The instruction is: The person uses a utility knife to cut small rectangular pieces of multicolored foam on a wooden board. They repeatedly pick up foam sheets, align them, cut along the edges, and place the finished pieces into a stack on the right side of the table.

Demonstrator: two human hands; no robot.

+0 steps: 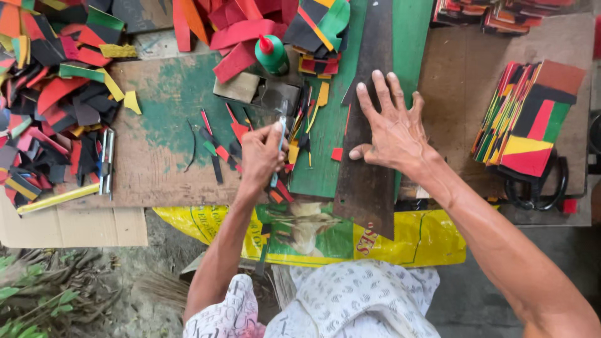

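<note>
Here my left hand is clenched around a slim blade-like cutting tool beside the green sheet on the worktop, while my right hand lies released, fingers spread, pressing the dark strip flat across that sheet.

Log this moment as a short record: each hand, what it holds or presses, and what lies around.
left hand: closed on a thin blade tool, tip at the green sheet's edge
right hand: flat, fingers spread, pressing a dark metal straightedge
under straightedge: green sheet
surface: worn wooden board
nearby: green glue bottle, coloured offcuts, stack of striped pieces
</note>
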